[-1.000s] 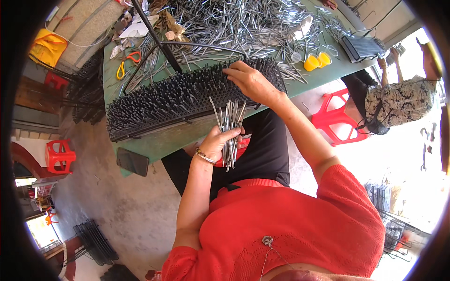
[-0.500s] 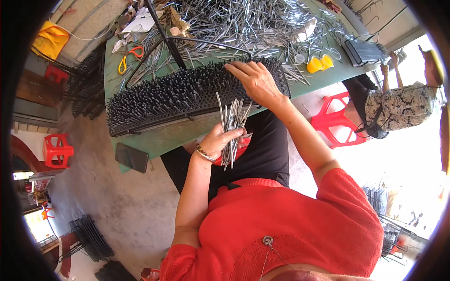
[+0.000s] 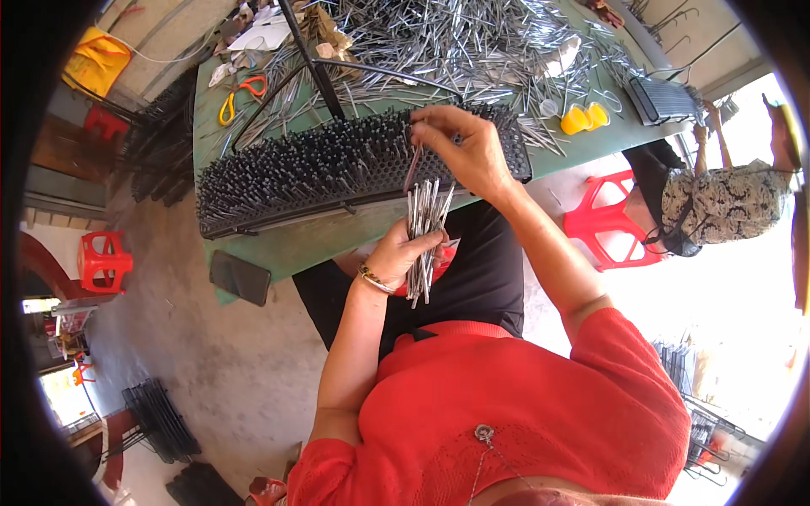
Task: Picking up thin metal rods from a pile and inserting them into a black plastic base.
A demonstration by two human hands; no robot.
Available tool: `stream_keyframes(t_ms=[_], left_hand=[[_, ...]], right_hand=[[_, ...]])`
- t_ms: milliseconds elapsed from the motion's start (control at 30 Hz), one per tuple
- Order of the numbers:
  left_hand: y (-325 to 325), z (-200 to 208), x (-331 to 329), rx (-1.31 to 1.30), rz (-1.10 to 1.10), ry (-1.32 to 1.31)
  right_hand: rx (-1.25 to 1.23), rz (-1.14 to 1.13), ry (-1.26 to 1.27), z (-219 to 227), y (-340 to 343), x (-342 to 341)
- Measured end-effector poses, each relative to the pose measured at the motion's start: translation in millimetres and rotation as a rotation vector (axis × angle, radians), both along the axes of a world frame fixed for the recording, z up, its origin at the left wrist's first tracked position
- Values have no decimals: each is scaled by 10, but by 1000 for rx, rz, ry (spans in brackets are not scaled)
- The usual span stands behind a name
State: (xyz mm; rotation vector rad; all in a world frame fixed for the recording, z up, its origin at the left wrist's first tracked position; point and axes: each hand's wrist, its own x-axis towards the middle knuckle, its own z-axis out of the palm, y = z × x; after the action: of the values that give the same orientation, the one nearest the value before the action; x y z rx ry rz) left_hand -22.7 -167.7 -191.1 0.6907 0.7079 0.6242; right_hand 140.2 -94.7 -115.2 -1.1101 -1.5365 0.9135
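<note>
A bundle of thin silvery metal rods [image 3: 428, 221] stands roughly upright in my left hand [image 3: 398, 257], its fingers wrapped round the middle. Beyond it, a long black perforated rack [image 3: 472, 139] lies along the table's near edge, its left and middle holes densely filled with upright dark-tipped rods [image 3: 295, 173]. My right hand [image 3: 464, 152] is over the right part of the rack, thumb and forefinger pinched on a single thin rod [image 3: 412, 169] that slants down toward the bundle. Many holes below and right of this hand show bare.
Heaps of loose rods [image 3: 472, 42] cover the far side of the green table [image 3: 287, 253]. Orange-handled scissors [image 3: 228, 108], a dark phone [image 3: 240, 277] and yellow cups [image 3: 584, 118] lie on it. A black frame bar [image 3: 316, 63] rises behind the rack. Another person [image 3: 717, 202] sits at right near a red stool [image 3: 603, 221].
My right hand has drawn its fingers together, from lying flat over the rack to pinching one rod. My left hand keeps hold of the bundle. The view has shifted slightly.
</note>
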Motion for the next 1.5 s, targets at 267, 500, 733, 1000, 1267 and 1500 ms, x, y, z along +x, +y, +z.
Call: stream_keyframes(t_ms=[267, 500, 733, 1000, 1267, 1500], left_hand=[[-161, 21, -111, -112, 104, -162], [-197, 75, -310, -174, 188, -286], [-175, 253, -450, -86, 270, -386], [-86, 320, -542, -3, 386, -510], [154, 499, -543, -76, 402, -926], [178, 508, -396, -279, 445, -1096]], right_hand=[[545, -103, -353, -241, 299, -302], [661, -105, -450, -294, 355, -375], [749, -79, -506, -303, 340, -382], [804, -53, -606, -472, 288, -358], [592, 355, -217, -255, -547, -228], [604, 266, -97, -192, -875, -241]])
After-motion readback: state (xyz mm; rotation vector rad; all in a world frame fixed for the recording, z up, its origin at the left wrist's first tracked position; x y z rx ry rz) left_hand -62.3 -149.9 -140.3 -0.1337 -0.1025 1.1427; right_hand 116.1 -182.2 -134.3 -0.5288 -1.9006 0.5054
